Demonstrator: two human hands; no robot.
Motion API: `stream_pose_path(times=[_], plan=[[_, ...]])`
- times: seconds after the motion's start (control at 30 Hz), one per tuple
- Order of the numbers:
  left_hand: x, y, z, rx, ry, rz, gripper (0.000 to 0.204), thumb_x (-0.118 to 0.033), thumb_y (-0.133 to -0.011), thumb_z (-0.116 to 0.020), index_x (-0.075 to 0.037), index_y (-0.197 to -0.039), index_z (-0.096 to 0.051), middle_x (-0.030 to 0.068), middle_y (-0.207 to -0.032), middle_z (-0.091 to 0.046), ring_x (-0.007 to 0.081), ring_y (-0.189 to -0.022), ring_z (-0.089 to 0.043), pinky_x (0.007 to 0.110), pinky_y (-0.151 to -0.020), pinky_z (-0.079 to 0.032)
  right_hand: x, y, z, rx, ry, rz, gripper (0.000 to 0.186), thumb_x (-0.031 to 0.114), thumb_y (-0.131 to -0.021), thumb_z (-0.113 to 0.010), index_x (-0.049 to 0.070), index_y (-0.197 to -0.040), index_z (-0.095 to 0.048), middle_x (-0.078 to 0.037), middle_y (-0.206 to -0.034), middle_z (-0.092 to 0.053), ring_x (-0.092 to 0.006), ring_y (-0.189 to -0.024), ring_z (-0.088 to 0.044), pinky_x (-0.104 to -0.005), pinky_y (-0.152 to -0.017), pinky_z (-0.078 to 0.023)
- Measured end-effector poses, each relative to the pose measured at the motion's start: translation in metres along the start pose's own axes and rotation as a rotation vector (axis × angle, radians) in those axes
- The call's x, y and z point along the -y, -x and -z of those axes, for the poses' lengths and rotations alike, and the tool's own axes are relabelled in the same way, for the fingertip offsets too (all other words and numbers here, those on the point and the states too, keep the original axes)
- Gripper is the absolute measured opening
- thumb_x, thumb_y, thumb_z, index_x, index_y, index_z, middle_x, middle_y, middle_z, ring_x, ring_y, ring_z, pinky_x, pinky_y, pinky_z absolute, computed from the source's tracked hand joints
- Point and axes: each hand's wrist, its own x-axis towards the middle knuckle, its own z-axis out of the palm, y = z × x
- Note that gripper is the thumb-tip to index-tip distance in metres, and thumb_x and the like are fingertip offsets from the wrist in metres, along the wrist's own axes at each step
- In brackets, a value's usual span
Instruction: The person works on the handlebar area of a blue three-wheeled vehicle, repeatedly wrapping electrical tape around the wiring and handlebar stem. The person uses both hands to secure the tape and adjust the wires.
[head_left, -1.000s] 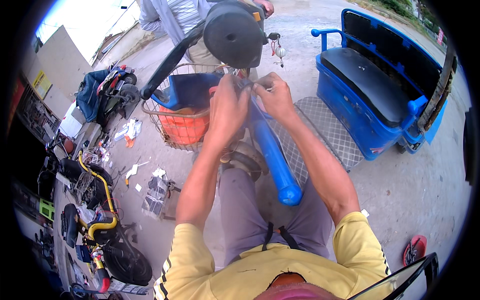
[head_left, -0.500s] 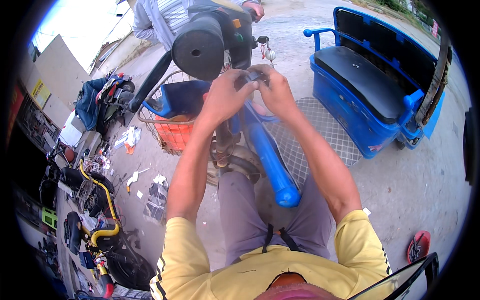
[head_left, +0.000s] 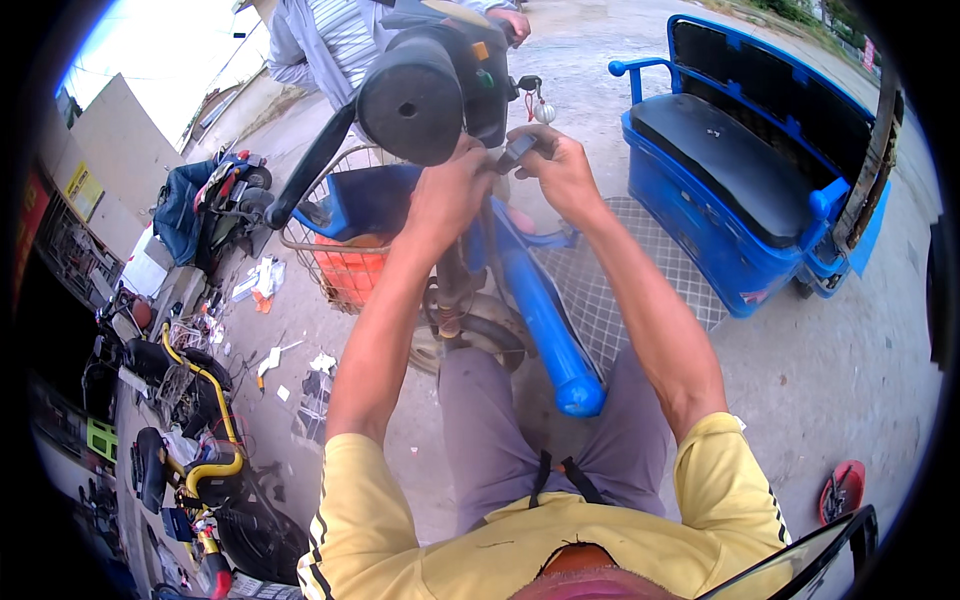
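Note:
My right hand [head_left: 560, 172] has its fingers closed on a small dark rectangular piece [head_left: 518, 151] just below the vehicle's black console [head_left: 485, 105]. My left hand [head_left: 452, 190] is curled beside it, under the round black housing [head_left: 408, 108]; what its fingertips grip is hidden. A blue tubular body piece [head_left: 540, 320] runs from below my hands down between my legs. A wire basket [head_left: 350, 290] holding a blue plastic part [head_left: 365, 190] and an orange item is left of my left forearm. Keys with a silver ball charm [head_left: 543, 112] hang from the console.
Another person [head_left: 320, 50] stands beyond the console. A blue bench seat unit [head_left: 720, 210] with a chequered metal floor [head_left: 660, 280] is at the right, a red bowl [head_left: 845, 490] at lower right. A scooter [head_left: 185, 225], a yellow-framed bike [head_left: 210, 465] and litter lie along the left.
My hands dropped from their earlier position and have parted slightly, showing more of the dark piece in my right fingers. The console and round housing swung left and down, then slightly back right.

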Motion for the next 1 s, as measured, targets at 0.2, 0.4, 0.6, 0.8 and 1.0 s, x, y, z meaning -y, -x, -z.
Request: stream_pose_path(times=[0.2, 0.4, 0.6, 0.8, 1.0], plan=[[0.015, 0.0, -0.009, 0.036, -0.063, 0.007, 0.015, -0.006, -0.096, -0.071, 0.002, -0.109, -0.07, 0.0191, -0.107, -0.071, 0.0425, -0.103, -0.071, 0.048, -0.089, -0.056, -0.014, 0.0, -0.01, -0.1, -0.241, -0.182, 0.026, 0.001, -0.1, -0.065, -0.004, -0.125, -0.068, -0.014, -0.11, -0.077, -0.0235, -0.099, -0.078, -0.0369, -0.089, -0.063], [0.019, 0.0, -0.014, -0.043, -0.006, -0.039, 0.015, -0.006, -0.097, -0.071, 0.0, -0.111, -0.07, 0.0192, -0.105, -0.072, 0.0445, -0.097, -0.072, 0.049, -0.084, -0.058, -0.027, 0.008, -0.03, -0.186, -0.162, -0.302, 0.025, 0.001, -0.1, -0.064, -0.006, -0.124, -0.063, -0.015, -0.096, -0.075, -0.0236, -0.078, -0.076, -0.036, -0.07, -0.062], [0.022, -0.002, -0.006, -0.001, -0.058, -0.163, 0.017, 0.001, -0.096, -0.068, -0.001, -0.113, -0.072, 0.0175, -0.107, -0.073, 0.0427, -0.098, -0.073, 0.047, -0.084, -0.059, -0.013, 0.03, -0.034, -0.066, 0.302, -0.204, 0.03, 0.008, -0.097, -0.066, -0.006, -0.123, -0.066, -0.017, -0.09, -0.076, -0.0241, -0.081, -0.077, -0.041, -0.074, -0.061], [0.028, -0.004, 0.0, 0.106, 0.024, -0.175, 0.032, 0.009, -0.091, -0.065, -0.001, -0.12, -0.074, 0.0172, -0.117, -0.073, 0.0411, -0.108, -0.073, 0.045, -0.093, -0.06, -0.025, 0.03, -0.028, 0.075, 0.409, -0.138, 0.028, 0.018, -0.098, -0.064, -0.007, -0.104, -0.077, -0.019, -0.086, -0.075, -0.0248, -0.085, -0.075, -0.0423, -0.083, -0.057], [0.021, -0.003, 0.016, 0.236, 0.134, -0.137, 0.047, 0.008, -0.087, -0.067, -0.001, -0.133, -0.07, 0.0198, -0.127, -0.07, 0.0393, -0.118, -0.071, 0.044, -0.103, -0.057, -0.035, 0.024, -0.021, 0.095, 0.243, -0.333, 0.033, 0.023, -0.1, -0.065, -0.008, -0.099, -0.077, -0.012, -0.078, -0.073, -0.0182, -0.075, -0.068, -0.0372, -0.071, -0.053]])
